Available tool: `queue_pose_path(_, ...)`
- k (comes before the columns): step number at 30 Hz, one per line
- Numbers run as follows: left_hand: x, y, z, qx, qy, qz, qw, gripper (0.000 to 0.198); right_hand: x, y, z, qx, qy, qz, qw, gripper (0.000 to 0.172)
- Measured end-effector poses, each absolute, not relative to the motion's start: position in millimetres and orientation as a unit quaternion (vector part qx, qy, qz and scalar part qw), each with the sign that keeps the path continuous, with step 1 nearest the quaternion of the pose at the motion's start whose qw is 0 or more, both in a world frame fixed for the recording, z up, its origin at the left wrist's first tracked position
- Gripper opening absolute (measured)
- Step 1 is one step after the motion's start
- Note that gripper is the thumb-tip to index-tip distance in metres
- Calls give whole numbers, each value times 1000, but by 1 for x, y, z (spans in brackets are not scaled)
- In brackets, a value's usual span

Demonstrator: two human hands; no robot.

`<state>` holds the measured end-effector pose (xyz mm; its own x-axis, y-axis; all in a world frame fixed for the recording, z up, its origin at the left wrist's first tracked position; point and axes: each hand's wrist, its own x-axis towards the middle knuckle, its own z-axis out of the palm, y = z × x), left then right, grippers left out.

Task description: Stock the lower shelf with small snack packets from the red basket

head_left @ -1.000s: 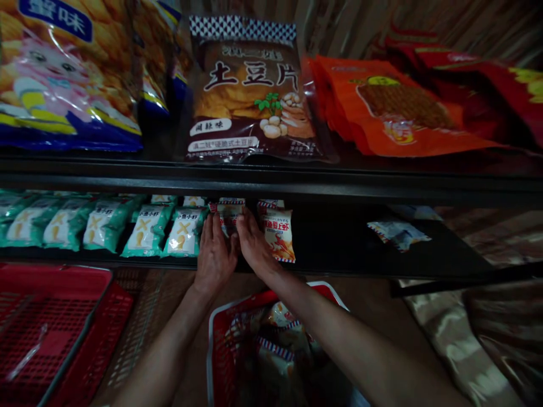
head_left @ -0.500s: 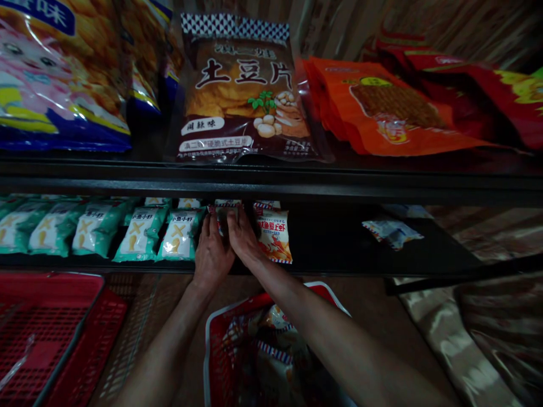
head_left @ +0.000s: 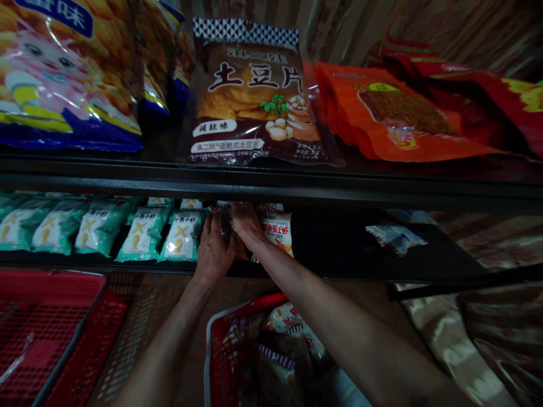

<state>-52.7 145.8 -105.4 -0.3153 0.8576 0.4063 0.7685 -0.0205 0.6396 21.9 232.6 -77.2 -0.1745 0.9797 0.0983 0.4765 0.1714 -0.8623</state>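
On the lower shelf, my left hand [head_left: 215, 249] lies along the left side of a small snack packet [head_left: 226, 219], its fingers stretched forward and its thumb on the near side. My right hand [head_left: 248, 225] reaches over the same packet from the right, its fingertips partly hidden under the upper shelf edge. Together the hands hold this packet, which they mostly cover. Just right of my right hand stands a white and orange snack packet [head_left: 279, 229]. Green and white snack packets [head_left: 181, 234] stand in a row to the left.
Below the shelf is a red basket [head_left: 206, 362] with several snack packets inside. Another red basket [head_left: 51, 277] stands at left. A loose pale packet [head_left: 396, 237] lies on the shelf at right. The upper shelf edge [head_left: 271, 183] overhangs my hands, with large snack bags [head_left: 258, 102] above.
My right hand has shifted slightly right and deeper over the packet, covering part of the neighbouring white and orange one. My left hand stays nearly in place. The view has shifted slightly.
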Motion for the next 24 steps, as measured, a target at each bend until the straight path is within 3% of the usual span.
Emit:
queue_pose_path(6,-52,146,-107,587,693,413,71,61,16,264,-74,-511,-736,322,304,28)
queue_pose_path(13,-49,144,-103,576,696,423,73,59,16,270,-75,-495,-757,307,297,26)
queue_pose_path(20,-46,141,-99,569,710,408,72,59,20,262,-69,-523,-769,289,225,27)
queue_pose_path(24,-45,141,-100,561,717,409,62,60,20,261,-70,-522,-751,318,249,24)
